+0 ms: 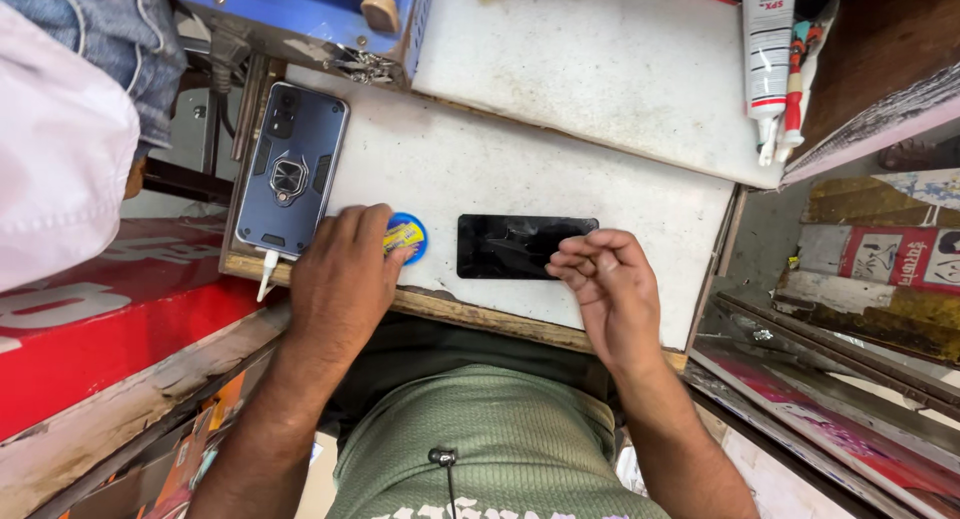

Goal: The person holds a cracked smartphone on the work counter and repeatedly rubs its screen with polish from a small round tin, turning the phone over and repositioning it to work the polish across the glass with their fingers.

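Blue and armoured, the cased phone (291, 169) lay at the bench's (560, 89) left edge, a white cable (267, 274) plugged into its lower end. My left hand (340, 279) rested just beside it, fingers flat and closed over a small round blue tin (408, 238) with a yellow label; whether its lid was on I could not tell. Right of that lay a black glass panel (510, 246). My right hand (610, 284) hovered over its right end, fingertips pinched loosely together, holding nothing I could make out. A white tube (768, 49) lay at the far right.

blue round tin (408, 237) half under fingers (362, 229), tube (768, 49) top cropped
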`<act>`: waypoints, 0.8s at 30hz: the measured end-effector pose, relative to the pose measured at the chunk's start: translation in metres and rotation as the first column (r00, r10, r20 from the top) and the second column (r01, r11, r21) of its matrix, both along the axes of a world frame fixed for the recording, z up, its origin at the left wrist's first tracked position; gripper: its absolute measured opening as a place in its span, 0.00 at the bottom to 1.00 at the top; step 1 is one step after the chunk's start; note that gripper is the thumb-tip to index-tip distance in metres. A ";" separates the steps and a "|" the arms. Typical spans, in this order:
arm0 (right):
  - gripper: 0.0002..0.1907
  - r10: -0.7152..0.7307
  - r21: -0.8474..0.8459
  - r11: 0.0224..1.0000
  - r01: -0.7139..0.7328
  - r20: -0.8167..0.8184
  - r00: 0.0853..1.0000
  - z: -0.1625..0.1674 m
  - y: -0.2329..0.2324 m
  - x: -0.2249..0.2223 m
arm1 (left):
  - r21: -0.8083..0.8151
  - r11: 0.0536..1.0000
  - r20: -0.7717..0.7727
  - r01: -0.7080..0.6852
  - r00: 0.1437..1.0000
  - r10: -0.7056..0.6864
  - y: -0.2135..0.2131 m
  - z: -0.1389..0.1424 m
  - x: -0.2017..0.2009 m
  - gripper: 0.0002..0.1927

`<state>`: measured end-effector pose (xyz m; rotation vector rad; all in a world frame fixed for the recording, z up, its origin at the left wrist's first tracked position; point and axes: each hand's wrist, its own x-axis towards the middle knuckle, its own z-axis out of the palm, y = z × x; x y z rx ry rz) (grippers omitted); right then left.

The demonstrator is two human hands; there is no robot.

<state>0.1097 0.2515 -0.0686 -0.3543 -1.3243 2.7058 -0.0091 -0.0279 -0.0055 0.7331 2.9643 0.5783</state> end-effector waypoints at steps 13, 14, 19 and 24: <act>0.21 0.173 0.889 0.392 0.237 -0.324 0.930 0.046 -0.041 -0.008 | 0.486 0.660 -0.322 0.572 0.820 -0.473 0.021 0.035 0.012 0.13; 0.22 0.166 0.877 0.436 0.201 -0.299 0.940 0.046 -0.039 -0.007 | 0.493 0.644 -0.336 0.584 0.811 -0.478 0.022 0.035 0.012 0.13; 0.23 0.184 0.688 0.726 0.006 -0.203 0.962 0.034 -0.035 0.000 | 0.778 0.501 -0.117 0.379 0.871 -0.478 0.023 0.018 0.020 0.12; 0.22 0.161 0.593 0.805 -0.017 -0.191 0.968 0.030 -0.039 0.004 | 0.923 -0.023 0.292 -0.384 0.739 -0.607 0.030 -0.011 0.026 0.12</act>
